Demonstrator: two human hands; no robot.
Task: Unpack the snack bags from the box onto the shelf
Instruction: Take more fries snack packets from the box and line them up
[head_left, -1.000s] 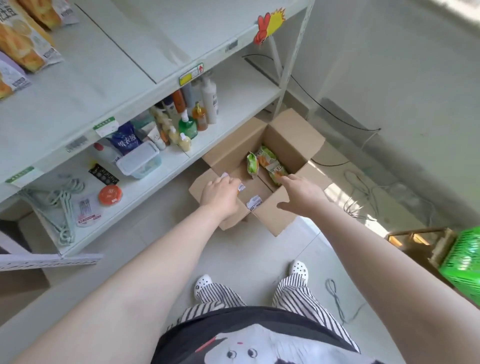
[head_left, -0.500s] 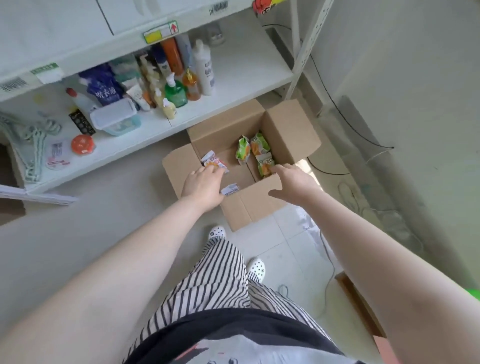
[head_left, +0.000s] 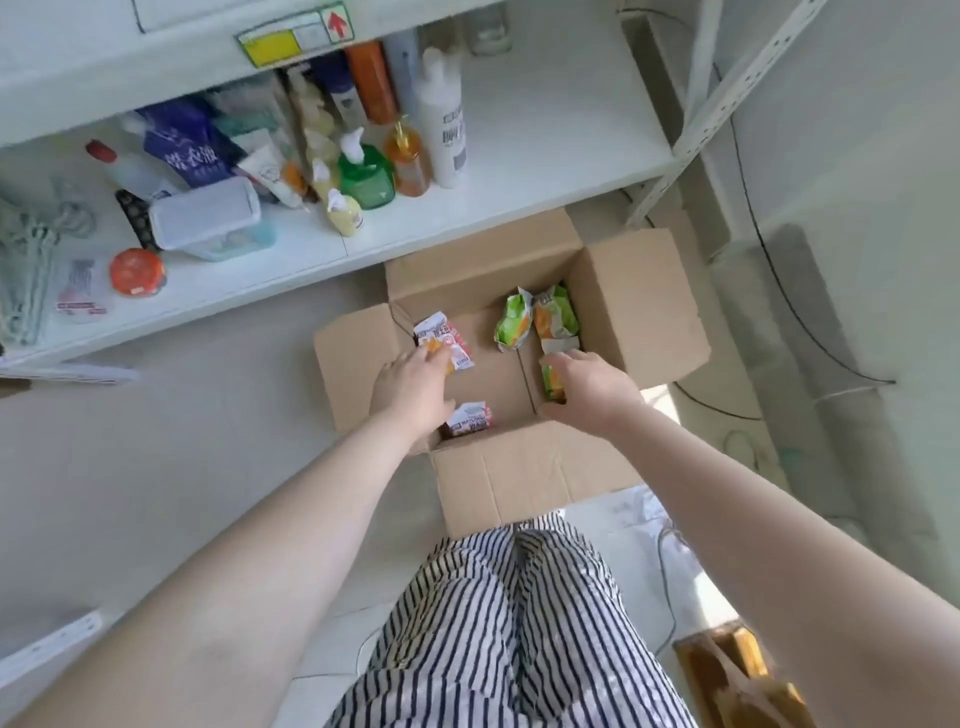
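Note:
An open cardboard box (head_left: 644, 306) stands on the floor in front of a white shelf (head_left: 545, 135). Inside lie a red-and-white snack bag (head_left: 445, 335) at the left, a second one (head_left: 470, 418) at the near wall, and two green snack bags (head_left: 511, 325) (head_left: 557, 312) at the right. My left hand (head_left: 410, 387) reaches into the box, its fingers curled over the near end of the left red-and-white bag. My right hand (head_left: 589, 384) grips a third green snack bag (head_left: 551, 379), fingers above it and thumb below.
The lower shelf holds several bottles, among them a green pump bottle (head_left: 366, 176) and a white bottle (head_left: 447, 130), plus a clear lidded tub (head_left: 208, 218) and an orange lid (head_left: 136, 271). Cables (head_left: 753, 260) run along the wall at the right. My striped trousers (head_left: 509, 623) fill the foreground.
The view has tilted down and closer to the box. Both hands have gone from the box's rim down inside it, the left onto the red-and-white bag, the right onto a green bag.

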